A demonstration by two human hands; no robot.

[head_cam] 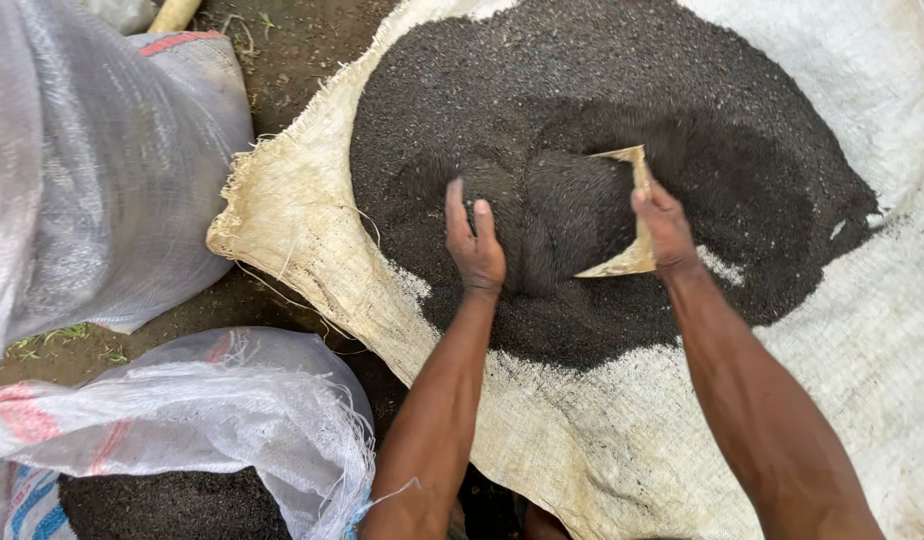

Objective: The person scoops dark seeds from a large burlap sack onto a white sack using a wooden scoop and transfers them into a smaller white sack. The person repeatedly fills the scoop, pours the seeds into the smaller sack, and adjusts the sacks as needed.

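Observation:
A big heap of dark fine grain [582, 110] lies spread on a pale woven sack cloth [302, 230]. My right hand [665, 228] grips the edge of a tan flat scoop [632, 205] that is heaped with the dark grain. My left hand [474, 245] is pressed into the grain beside the scoop's mound, fingers together and partly buried. Both forearms reach in from the bottom of the head view.
A full white woven sack [92, 170] stands at the left. Another white sack [212, 420], open and holding dark grain, sits at the bottom left. Bare dark soil [292, 50] shows between the sacks and the cloth.

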